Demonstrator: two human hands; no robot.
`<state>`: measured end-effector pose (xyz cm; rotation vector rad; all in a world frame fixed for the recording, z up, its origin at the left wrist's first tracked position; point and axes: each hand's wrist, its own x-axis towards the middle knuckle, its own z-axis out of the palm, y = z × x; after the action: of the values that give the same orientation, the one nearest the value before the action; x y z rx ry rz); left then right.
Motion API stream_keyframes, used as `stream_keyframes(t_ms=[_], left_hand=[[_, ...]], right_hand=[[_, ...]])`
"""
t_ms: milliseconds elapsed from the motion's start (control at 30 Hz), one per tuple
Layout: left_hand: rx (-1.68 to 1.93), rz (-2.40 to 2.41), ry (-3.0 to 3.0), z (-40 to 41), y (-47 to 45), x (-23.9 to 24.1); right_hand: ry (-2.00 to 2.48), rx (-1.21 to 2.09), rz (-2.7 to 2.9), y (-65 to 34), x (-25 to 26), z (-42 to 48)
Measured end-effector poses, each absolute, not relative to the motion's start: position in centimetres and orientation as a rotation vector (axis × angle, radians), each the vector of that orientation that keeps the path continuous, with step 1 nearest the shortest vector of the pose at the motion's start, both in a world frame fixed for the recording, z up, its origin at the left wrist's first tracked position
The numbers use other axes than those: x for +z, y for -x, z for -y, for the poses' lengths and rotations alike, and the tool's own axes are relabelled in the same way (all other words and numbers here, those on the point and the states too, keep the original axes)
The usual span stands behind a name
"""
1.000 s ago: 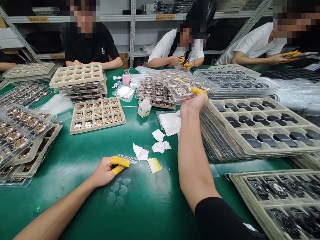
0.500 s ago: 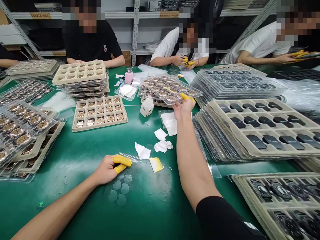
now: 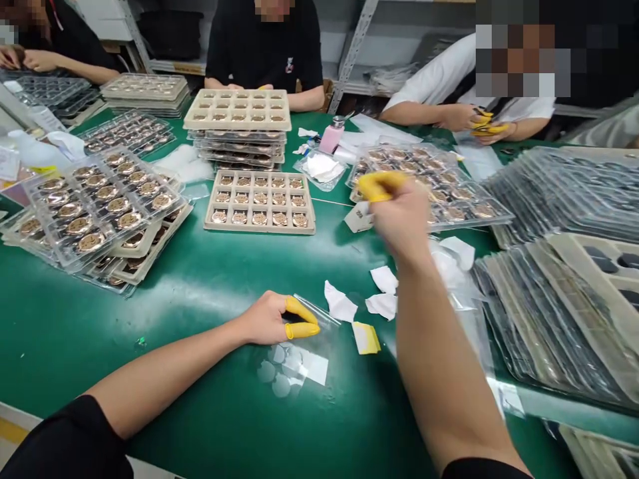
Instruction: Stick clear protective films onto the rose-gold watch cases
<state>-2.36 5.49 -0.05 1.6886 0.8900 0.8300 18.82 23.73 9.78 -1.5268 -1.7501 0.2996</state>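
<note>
My left hand (image 3: pixel 272 319), with yellow finger cots, rests low over the green table. Its thumb and forefinger come together at the tips beside the edge of a clear plastic sheet (image 3: pixel 319 309); what is between them is too small to make out. Below it lie several round clear discs (image 3: pixel 281 384). My right hand (image 3: pixel 397 206), also in yellow finger cots and blurred, hovers at the left side of a clear tray of gold-coloured round watch parts (image 3: pixel 462 193). Its fingers are curled together, hiding anything held. Partly behind it stands a small white container (image 3: pixel 357 218).
A beige tray of gold-coloured parts (image 3: pixel 259 228) lies ahead, with stacked trays (image 3: pixel 237 123) behind. More trays lean at left (image 3: pixel 107 199) and right (image 3: pixel 529 313). White paper scraps (image 3: pixel 340 303) and a yellow-edged pad (image 3: pixel 365 338) lie mid-table. Co-workers sit opposite.
The view has swung left, so the scene sits further right. My right hand has come away from the clear tray's near edge to its left side, fingers curling. My left hand stays by the plastic sheet.
</note>
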Motion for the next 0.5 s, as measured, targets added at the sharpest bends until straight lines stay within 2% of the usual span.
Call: stream_keyframes(t_ms=[167, 500], left_hand=[[0.843, -0.854, -1.594, -5.6, 2.4, -0.3], [0.796, -0.827, -1.685, -5.7, 2.6, -0.6]], right_hand=[[1.848, 0.492, 2.114, -11.0, 3.1, -26.4], [1.892, 0.591, 2.215, -11.5, 2.2, -24.3]])
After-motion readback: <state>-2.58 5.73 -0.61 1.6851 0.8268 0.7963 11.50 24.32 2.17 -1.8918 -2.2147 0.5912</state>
